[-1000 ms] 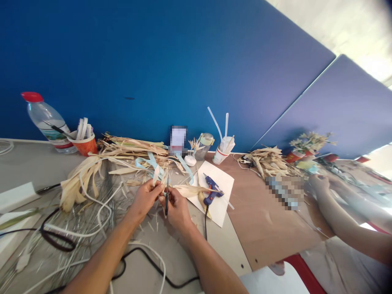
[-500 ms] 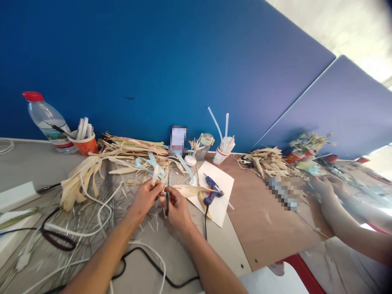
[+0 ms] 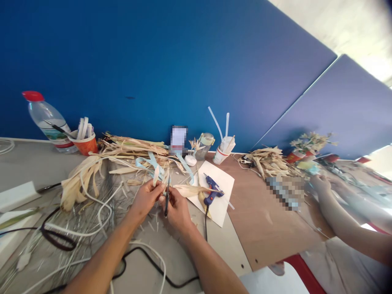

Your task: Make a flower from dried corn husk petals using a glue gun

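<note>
My left hand [image 3: 149, 197] is closed, pinching a small pale strip of dried corn husk [image 3: 156, 175] that points upward. Close against it, my right hand [image 3: 177, 207] is wrapped round a dark pair of scissors [image 3: 167, 202], whose narrow blades stand up beside the husk. The fingers partly hide the scissors' handles and the lower end of the husk. A longer husk piece [image 3: 186, 190] extends right from behind my right hand toward a blue glue gun [image 3: 211, 192] on a white sheet [image 3: 221, 173].
Husk bundles [image 3: 137, 149] lie along the blue partition [image 3: 137, 61]. At left are a bottle [image 3: 50, 122], an orange cup [image 3: 87, 145], clear sticks and looping white cables [image 3: 101, 212]. A white cup [image 3: 219, 156] holds glue sticks. A co-worker's arms [image 3: 339, 216] reach in at right.
My hands stay almost in place; the scissors have tilted very slightly. At right, the co-worker's nearer hand has shifted a little.
</note>
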A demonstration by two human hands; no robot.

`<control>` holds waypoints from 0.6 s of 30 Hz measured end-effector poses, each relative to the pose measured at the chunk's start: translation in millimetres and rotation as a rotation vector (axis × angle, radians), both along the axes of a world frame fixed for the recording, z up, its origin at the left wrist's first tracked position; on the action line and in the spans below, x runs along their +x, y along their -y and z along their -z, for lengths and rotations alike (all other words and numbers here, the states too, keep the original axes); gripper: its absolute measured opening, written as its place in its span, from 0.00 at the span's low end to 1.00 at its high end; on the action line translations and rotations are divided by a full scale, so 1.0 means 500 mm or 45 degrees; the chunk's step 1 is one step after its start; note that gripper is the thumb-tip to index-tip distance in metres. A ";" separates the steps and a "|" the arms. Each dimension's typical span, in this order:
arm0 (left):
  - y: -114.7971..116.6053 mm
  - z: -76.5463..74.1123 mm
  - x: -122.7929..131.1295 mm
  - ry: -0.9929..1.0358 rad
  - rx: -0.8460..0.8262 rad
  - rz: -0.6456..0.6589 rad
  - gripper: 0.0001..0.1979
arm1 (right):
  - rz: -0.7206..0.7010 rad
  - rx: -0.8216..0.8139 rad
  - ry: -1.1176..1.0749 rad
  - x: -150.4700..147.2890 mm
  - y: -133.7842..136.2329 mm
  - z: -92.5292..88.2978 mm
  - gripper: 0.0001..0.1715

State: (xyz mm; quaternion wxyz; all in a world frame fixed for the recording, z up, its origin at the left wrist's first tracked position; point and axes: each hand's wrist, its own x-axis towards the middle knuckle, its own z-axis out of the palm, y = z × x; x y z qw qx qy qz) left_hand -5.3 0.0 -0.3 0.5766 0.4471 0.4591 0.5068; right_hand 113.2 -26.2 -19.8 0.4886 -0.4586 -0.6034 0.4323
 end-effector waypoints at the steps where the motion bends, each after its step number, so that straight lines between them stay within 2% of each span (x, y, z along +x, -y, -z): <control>1: 0.000 0.000 0.001 -0.005 0.004 0.011 0.13 | 0.000 -0.002 -0.012 0.000 0.000 0.000 0.18; 7: -0.003 0.004 -0.001 -0.041 0.020 0.020 0.12 | -0.007 0.013 -0.101 0.003 -0.002 -0.006 0.17; 12: -0.006 0.004 -0.004 -0.017 -0.008 0.042 0.13 | -0.016 -0.061 -0.177 0.002 -0.003 -0.010 0.14; 18: -0.003 -0.004 -0.008 0.116 -0.078 0.079 0.12 | 0.015 -0.104 -0.257 0.002 -0.006 -0.015 0.14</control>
